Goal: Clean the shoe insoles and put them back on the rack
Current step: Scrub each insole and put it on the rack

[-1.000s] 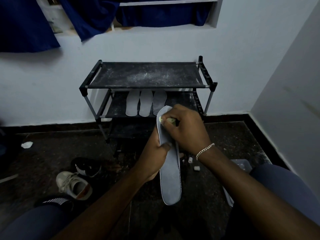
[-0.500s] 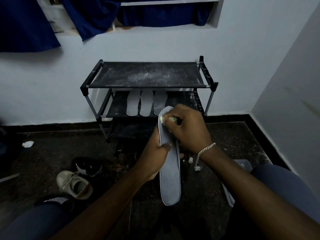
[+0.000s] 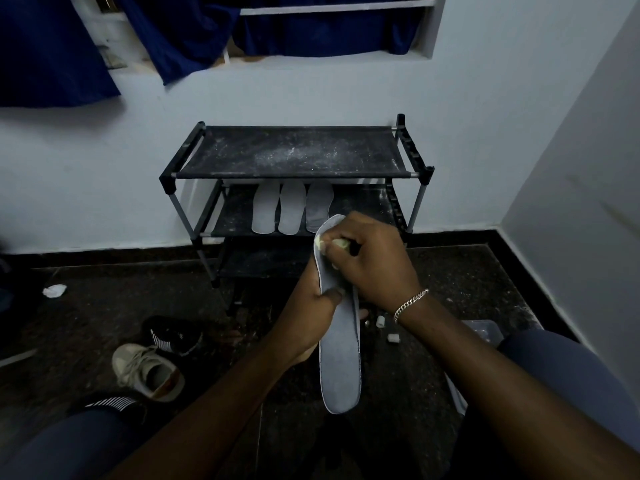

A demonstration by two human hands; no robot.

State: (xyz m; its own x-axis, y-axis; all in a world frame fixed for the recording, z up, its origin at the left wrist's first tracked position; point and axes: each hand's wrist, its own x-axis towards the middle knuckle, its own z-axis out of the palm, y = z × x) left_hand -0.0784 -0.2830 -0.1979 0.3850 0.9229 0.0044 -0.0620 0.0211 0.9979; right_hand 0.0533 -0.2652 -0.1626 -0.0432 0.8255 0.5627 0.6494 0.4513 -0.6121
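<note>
The left hand [image 3: 310,317] has its grip round the middle of the upright grey insole [image 3: 341,372]; the right hand [image 3: 375,261] pinches a small yellowish object [image 3: 337,242] against its top end. Beyond, three insoles [image 3: 292,209] lie on the middle shelf of the rack [image 3: 298,174].

no readable text, no labels, no brand marks, no numbers, no signs anywhere

Rack [image 3: 291,175] against wall [image 3: 311,95]; three insoles [image 3: 292,211] side by side on its middle shelf; fourth insole [image 3: 341,368] before it; shoes [image 3: 149,372] on floor [image 3: 104,299] to the left.
</note>
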